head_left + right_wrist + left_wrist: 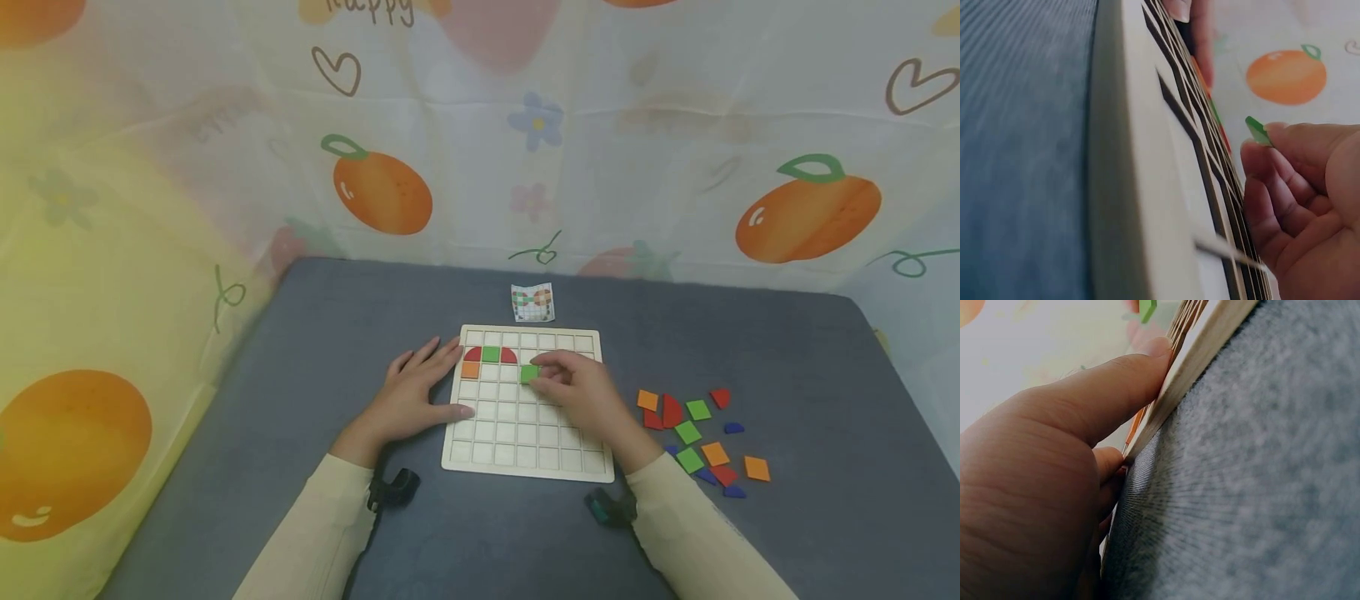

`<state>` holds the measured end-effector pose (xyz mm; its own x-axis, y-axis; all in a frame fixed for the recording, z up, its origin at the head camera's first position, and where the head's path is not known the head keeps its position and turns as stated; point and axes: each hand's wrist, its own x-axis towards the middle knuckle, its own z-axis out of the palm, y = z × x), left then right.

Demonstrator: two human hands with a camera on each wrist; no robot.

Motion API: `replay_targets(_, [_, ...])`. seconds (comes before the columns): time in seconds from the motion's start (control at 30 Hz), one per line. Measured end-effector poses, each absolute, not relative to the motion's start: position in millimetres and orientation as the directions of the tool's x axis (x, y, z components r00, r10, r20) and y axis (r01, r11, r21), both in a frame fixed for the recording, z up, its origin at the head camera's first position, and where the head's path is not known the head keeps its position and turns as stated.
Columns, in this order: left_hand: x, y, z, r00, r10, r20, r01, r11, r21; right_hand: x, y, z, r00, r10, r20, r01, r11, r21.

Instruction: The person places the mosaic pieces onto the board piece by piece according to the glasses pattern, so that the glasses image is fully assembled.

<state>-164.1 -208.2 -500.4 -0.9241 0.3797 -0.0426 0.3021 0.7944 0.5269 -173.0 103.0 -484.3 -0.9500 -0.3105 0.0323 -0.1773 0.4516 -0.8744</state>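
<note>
A pale wooden grid board [527,476] lies on the grey table. Two red curved-edge tiles sit in its upper left cells, with a green square tile [491,354] between them. Below the left red one is an orange square tile [470,369]. My left hand [414,398] rests along the board's left edge, its thumb on the rim and its fingers extended. Above the board, my right hand [583,393] pinches another green square tile [528,374] between thumb and fingertips. The right wrist view shows that tile [1257,130] tilted and raised off the grid.
Behind the board lies a small printed pattern card [532,302]. Loose red, orange, green and blue tiles, among them an orange square [757,468] and a red piece [672,411], are scattered right of the board, near my right forearm. A fruit-print cloth [465,125] hangs behind the table.
</note>
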Motion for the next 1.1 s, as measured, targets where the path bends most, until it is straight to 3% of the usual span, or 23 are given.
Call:
replay_targets(0.67, [-165.5,-208.0,-500.7,-0.923,0.384,-0.035,0.311,0.795,0.521,-185.0,64.8,-481.0,-0.948,-0.316,-0.028,-0.194,0.650,-0.735])
replay_targets(1.1, [-165.5,-207.5,-499.1,-0.922,0.384,-0.041,0.306,0.791,0.530,-184.7,63.7,-481.7,-0.952,-0.303,-0.033,-0.179,0.642,-0.746])
